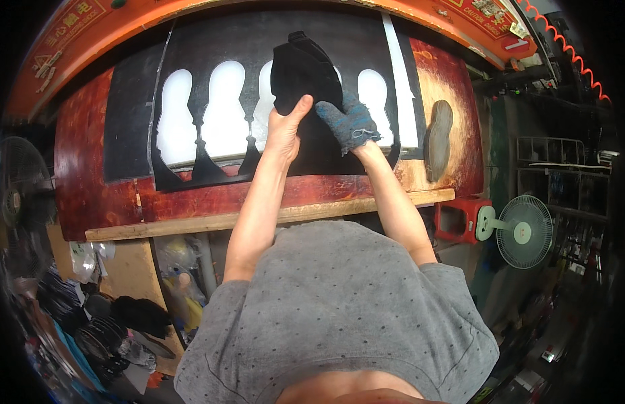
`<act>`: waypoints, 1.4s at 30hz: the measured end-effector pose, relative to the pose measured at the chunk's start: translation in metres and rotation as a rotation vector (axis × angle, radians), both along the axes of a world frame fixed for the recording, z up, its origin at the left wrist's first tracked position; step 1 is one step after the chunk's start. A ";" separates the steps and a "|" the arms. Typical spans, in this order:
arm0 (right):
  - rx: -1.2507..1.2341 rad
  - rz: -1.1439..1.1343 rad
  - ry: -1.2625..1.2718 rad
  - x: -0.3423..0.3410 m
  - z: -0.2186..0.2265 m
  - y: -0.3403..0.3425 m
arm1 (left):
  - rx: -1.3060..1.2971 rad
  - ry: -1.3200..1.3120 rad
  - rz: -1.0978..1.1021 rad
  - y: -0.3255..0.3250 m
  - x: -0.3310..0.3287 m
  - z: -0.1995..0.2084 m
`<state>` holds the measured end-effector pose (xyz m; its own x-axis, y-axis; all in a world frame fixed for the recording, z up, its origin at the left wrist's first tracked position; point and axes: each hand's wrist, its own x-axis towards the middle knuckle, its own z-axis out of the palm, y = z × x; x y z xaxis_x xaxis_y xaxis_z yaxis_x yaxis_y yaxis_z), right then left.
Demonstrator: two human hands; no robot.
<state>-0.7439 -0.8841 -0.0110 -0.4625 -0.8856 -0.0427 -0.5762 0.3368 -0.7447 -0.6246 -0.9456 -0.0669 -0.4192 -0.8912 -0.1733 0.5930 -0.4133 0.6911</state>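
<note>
My bare left hand (pixel 283 133) grips the lower end of several black sole-shaped pieces (pixel 304 75), its thumb lying on top. They are stacked unevenly, with edges fanned at the upper end. A blue-grey knitted glove covers my right hand (pixel 351 124), which holds the stack's lower right edge between thumb and fingers. Both hands are above a black sheet (pixel 221 44) with a row of sole-shaped cutouts. White surface (pixel 172 121) shows through these openings. The stack and my hands hide part of the row.
A worn red table (pixel 83 155) with a wooden front strip (pixel 272 217) bears the sheet. On its right lies a grey-brown sole-shaped object (pixel 438 140). An orange machine beam (pixel 258 8) spans the back. A red stool (pixel 455 219) and a fan (pixel 524 231) stand at right.
</note>
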 end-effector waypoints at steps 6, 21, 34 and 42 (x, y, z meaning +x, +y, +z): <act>-0.099 0.081 -0.286 0.003 0.015 0.017 | 0.072 0.206 -0.128 0.006 -0.003 0.009; -0.154 0.097 0.047 -0.005 0.025 0.015 | -0.285 -0.136 0.018 -0.006 0.001 0.038; -0.088 0.233 -0.645 -0.014 -0.001 0.028 | 0.576 0.458 -0.223 0.020 -0.009 -0.018; 0.011 0.075 -0.381 -0.015 0.015 0.032 | 0.261 0.198 -0.158 0.013 -0.006 -0.016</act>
<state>-0.7588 -0.8523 0.0045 -0.3459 -0.9148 -0.2085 -0.2826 0.3135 -0.9065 -0.6308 -0.9322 -0.0828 -0.5968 -0.7490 -0.2877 0.6193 -0.6580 0.4284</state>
